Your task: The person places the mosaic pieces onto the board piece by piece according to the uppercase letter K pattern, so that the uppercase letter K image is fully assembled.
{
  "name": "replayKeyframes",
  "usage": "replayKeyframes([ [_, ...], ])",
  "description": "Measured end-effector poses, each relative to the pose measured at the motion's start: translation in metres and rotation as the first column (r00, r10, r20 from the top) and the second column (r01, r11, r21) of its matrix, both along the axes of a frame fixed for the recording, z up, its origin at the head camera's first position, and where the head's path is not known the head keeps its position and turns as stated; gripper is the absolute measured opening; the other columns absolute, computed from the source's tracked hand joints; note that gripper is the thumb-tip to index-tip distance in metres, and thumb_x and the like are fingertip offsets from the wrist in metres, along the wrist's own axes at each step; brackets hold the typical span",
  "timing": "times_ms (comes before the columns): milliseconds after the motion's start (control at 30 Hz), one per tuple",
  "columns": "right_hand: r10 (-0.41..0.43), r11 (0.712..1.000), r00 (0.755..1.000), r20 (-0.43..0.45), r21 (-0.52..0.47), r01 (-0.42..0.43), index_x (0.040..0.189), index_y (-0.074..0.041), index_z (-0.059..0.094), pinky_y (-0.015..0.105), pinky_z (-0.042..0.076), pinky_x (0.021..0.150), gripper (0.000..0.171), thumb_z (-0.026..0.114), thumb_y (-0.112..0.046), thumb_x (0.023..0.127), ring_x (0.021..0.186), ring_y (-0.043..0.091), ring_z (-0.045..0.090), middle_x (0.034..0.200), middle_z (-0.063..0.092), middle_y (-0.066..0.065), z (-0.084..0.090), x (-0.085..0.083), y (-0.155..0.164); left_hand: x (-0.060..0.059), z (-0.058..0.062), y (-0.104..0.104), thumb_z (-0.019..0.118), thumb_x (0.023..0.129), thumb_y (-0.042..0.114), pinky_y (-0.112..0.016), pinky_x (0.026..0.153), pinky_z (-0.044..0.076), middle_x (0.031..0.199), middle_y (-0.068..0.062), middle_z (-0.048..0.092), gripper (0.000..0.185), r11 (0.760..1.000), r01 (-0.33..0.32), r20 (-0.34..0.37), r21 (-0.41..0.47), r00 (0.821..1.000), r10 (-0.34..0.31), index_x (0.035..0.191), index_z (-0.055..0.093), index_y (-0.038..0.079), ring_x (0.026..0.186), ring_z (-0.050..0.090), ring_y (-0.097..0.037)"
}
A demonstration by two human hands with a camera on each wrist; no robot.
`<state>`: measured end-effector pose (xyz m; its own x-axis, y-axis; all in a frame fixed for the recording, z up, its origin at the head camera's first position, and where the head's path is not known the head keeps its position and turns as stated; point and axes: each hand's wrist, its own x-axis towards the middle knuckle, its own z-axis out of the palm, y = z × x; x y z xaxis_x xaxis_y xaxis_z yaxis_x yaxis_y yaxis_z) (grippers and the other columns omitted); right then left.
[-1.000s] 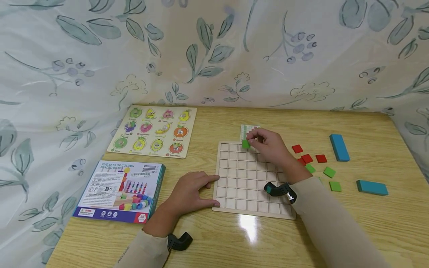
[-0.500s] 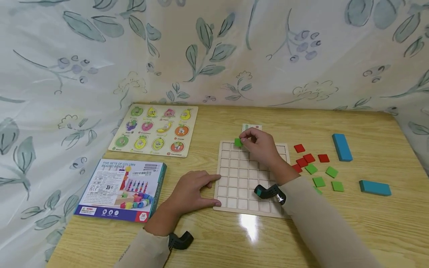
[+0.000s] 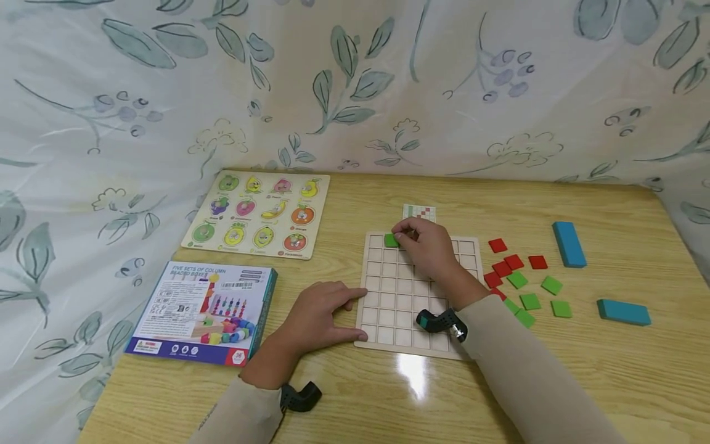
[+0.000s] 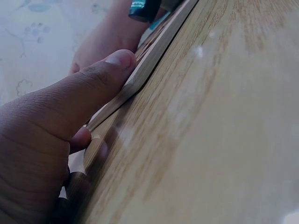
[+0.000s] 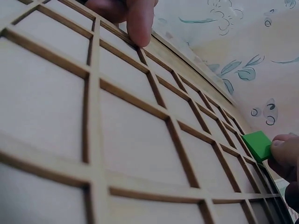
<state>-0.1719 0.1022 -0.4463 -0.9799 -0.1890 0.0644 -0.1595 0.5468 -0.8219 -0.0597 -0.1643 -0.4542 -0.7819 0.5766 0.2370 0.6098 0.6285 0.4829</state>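
Note:
A wooden grid board point(image 3: 386, 349) with raised square cells lies on the table. My right hand point(image 3: 427, 246) pinches a green square tile point(image 3: 391, 240) between thumb and fingertips over the second cell from the left of the far row. In the right wrist view the green tile point(image 5: 258, 146) looks tilted, one edge against the grid; whether it sits in the cell I cannot tell. My left hand point(image 3: 318, 314) rests at the board's left edge, index finger and thumb spread and touching it. In the left wrist view the thumb point(image 4: 100, 77) lies against the rim.
Several red tiles point(image 3: 537, 262) and green tiles point(image 3: 551, 285) lie loose right of the board. Two blue blocks point(image 3: 569, 245) are farther right. A small pattern card point(image 3: 420, 213) sits behind the board. At left are a fruit puzzle board point(image 3: 255, 213) and a flat box point(image 3: 199, 314).
My right hand has moved left along the far row with the green tile, then slightly down toward the board. The left hand stays at the board's edge.

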Motion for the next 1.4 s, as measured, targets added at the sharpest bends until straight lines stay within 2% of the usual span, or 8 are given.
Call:
replayKeyframes([
  [200,0.004,0.999,1.000,-0.002,0.032,-0.004,0.113,-0.016,0.078,0.042,0.050,0.083,0.011,0.069,-0.019,0.107,0.093,0.022,0.063,0.103,0.073,0.002,-0.0022,-0.0018,-0.0025,-0.0002,-0.0024,-0.0017,0.094,0.077,0.056,-0.032,0.079,0.047,0.092,0.014,0.058,0.072,1.000,-0.004,-0.007,-0.012,1.000,0.004,0.135,0.074,0.019,0.080,0.048,-0.005],
  [333,0.014,0.997,1.000,-0.028,0.078,-0.011,0.113,-0.016,0.078,0.045,0.048,0.106,0.011,0.070,-0.019,0.106,0.097,0.022,0.066,0.106,0.074,0.001,-0.0040,-0.0023,-0.0038,0.0001,-0.0034,-0.0022,0.093,0.077,0.056,-0.033,0.080,0.048,0.092,0.015,0.058,0.072,1.000,-0.013,0.000,-0.016,1.000,0.013,0.136,0.074,0.020,0.081,0.049,-0.005],
  [433,0.027,0.995,0.998,-0.048,0.101,-0.022,0.113,-0.015,0.078,0.047,0.043,0.113,0.011,0.070,-0.018,0.106,0.097,0.022,0.067,0.107,0.074,0.002,-0.0035,-0.0018,-0.0035,0.0002,-0.0030,-0.0023,0.094,0.077,0.056,-0.033,0.080,0.048,0.093,0.015,0.058,0.072,1.000,-0.013,0.004,-0.014,1.000,0.013,0.136,0.074,0.020,0.081,0.049,-0.005],
  [633,0.070,0.991,0.996,-0.053,0.118,-0.064,0.117,-0.014,0.078,0.049,0.049,0.096,0.017,0.076,-0.020,0.101,0.102,0.025,0.068,0.114,0.074,0.005,-0.0017,-0.0006,-0.0013,-0.0004,-0.0024,-0.0023,0.094,0.077,0.056,-0.032,0.079,0.047,0.093,0.015,0.058,0.072,1.000,-0.008,0.003,-0.011,1.000,0.008,0.136,0.073,0.020,0.081,0.049,-0.004],
  [800,0.090,0.984,0.995,-0.043,0.158,-0.082,0.120,-0.015,0.078,0.047,0.049,0.091,0.026,0.082,-0.024,0.095,0.103,0.027,0.064,0.122,0.072,0.006,-0.0016,-0.0008,0.0006,-0.0007,-0.0025,-0.0017,0.093,0.078,0.057,-0.032,0.079,0.047,0.093,0.016,0.057,0.072,1.000,-0.006,0.012,-0.020,1.000,0.007,0.137,0.073,0.020,0.082,0.049,-0.004],
  [1400,0.105,0.979,0.994,-0.033,0.181,-0.097,0.123,-0.013,0.079,0.043,0.045,0.084,0.033,0.085,-0.026,0.092,0.093,0.026,0.057,0.119,0.069,0.005,0.0000,0.0000,0.0028,0.0001,-0.0008,-0.0003,0.093,0.078,0.055,-0.032,0.078,0.047,0.093,0.014,0.057,0.072,1.000,-0.004,0.012,-0.014,1.000,0.005,0.136,0.073,0.019,0.082,0.049,-0.005],
])
